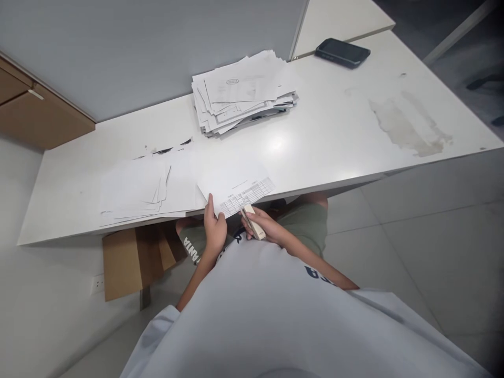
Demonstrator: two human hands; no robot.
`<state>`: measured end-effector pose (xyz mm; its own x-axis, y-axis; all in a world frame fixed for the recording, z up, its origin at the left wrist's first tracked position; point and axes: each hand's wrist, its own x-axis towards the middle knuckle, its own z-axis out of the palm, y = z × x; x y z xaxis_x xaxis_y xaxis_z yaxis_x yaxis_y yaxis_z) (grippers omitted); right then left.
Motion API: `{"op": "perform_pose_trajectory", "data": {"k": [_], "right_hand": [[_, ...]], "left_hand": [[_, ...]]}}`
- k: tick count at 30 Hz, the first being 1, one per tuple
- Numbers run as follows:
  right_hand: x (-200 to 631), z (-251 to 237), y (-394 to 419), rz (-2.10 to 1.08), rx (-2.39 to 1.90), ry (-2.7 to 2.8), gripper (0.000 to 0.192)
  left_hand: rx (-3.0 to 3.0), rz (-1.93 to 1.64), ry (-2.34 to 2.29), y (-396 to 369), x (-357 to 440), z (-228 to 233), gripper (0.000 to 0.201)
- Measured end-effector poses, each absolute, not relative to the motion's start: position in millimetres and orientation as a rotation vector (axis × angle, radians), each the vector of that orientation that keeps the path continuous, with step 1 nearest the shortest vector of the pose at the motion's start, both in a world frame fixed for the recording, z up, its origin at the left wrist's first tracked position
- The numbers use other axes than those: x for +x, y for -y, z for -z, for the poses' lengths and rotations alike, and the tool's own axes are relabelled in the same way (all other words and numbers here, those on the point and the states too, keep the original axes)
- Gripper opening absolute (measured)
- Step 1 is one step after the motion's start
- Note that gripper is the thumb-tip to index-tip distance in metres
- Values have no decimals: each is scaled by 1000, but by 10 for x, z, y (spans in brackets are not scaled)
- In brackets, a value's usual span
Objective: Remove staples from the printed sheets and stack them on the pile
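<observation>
A sheet of paper with a printed table (246,198) lies over the front edge of the desk, close to my body. My left hand (215,227) grips its left corner, thumb on top and the other fingers mostly hidden. A beige stapler (255,226) is in my right hand (268,224), its front end at the near edge of the sheet. Whether its jaws are around the paper is too small to make out. To the left of my left hand, loose white sheets (137,184) lie spread near the desk's edge.
A thick stack of papers (244,86) stands at the back of the white desk (315,136), against a grey partition (149,47). A dark phone (342,52) lies at the back right. Below the desk on the left is an open cardboard box (122,265). Brown drawers (43,110) border the left end.
</observation>
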<state>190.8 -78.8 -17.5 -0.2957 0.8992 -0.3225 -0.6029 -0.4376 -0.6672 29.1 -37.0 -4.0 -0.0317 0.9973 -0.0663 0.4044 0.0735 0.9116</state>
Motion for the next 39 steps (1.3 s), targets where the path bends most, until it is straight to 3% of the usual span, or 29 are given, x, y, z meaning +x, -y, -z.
{"op": "perform_pose_trajectory", "data": {"k": [17,21,27,34,39], "right_hand": [[2003,333,743,-1728,-932,523,40],[2017,240,772,-1712,-930,488,38],[2102,100,857,-1646,-891,468,32],[2338,-34,752,-1407,-844,508,31],[2640,-117,684,-1280,-804,509,34]], "left_hand": [[1666,-900,-1386,309,178,138,70],[1667,-997,-1331,318,196,95,59],[1672,-1163,-1214,284,352,-52,27],[1932,-1237,-897,-110,785,-436,25],[1870,-1277,-932,-887,1081,-605,21]]}}
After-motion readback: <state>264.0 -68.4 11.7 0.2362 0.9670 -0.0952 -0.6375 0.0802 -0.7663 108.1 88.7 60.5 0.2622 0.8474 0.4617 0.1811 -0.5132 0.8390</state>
